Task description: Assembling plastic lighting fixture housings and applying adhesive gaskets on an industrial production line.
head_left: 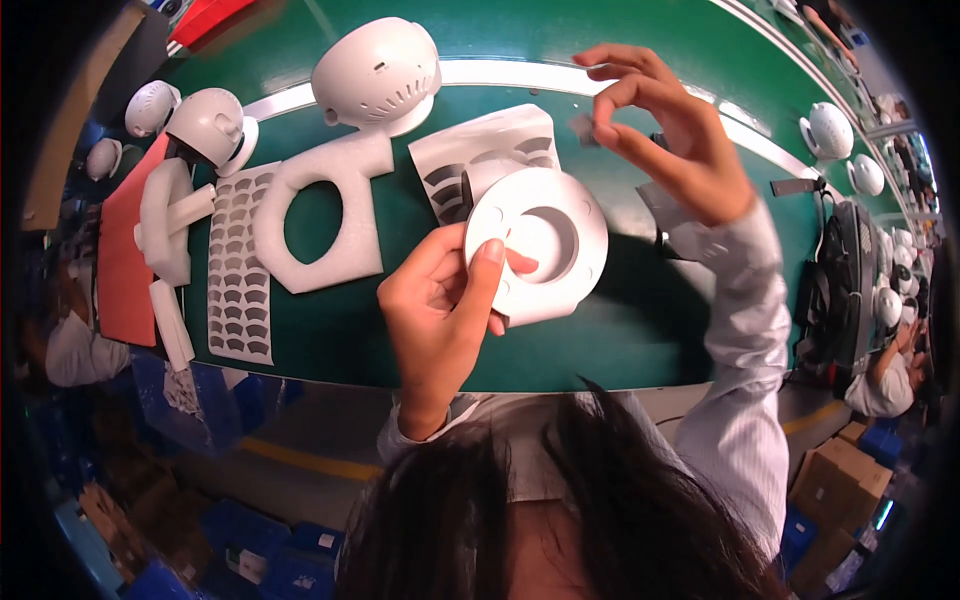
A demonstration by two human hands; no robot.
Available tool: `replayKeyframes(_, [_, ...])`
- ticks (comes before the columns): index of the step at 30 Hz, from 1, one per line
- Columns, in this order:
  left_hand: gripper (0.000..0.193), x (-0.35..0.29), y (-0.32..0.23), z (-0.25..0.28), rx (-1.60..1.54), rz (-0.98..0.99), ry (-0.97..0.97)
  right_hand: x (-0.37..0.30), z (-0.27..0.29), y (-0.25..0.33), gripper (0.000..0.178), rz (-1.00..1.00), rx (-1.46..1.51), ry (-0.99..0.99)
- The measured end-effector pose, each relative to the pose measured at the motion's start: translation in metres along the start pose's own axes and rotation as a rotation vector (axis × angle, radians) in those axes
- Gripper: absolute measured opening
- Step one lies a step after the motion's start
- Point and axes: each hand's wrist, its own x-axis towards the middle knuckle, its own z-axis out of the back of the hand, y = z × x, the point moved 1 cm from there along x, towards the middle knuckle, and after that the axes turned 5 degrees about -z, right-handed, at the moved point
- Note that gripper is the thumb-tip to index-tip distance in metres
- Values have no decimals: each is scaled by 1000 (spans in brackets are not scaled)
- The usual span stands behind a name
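Observation:
My left hand grips a white round plastic housing by its near left side, with the thumb on its face. A circular recess and several small round marks show on that face. To the right and farther off, my raised right hand pinches a small grey sticker, blurred, at its thumb and index fingertips; the other fingers are raised. Behind the housing lies a white sheet with grey curved stickers, partly covered by it. Beneath my right hand sits a partly hidden whitish object.
On the green table are a white foam frame, a second sticker sheet and more foam on an orange-red mat. White dome-shaped units stand beyond. A black bag is at right; other people work at both sides.

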Motion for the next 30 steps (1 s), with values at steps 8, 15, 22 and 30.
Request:
replayKeyframes(8, [15, 4, 1, -17, -44, -15, -31, 4, 5, 29, 6, -102, -139, 233])
replayKeyframes(15, [18, 2, 5, -17, -47, -41, 24, 9, -1, 32, 9, 12, -349, 321])
replayKeyframes(22, [16, 0, 3, -16, -84, -24, 1, 12, -6, 33, 7, -29, -332, 365])
replayKeyframes(30, [15, 0, 4, -17, -48, -51, -8, 11, -10, 36, 9, -72, -333, 347])
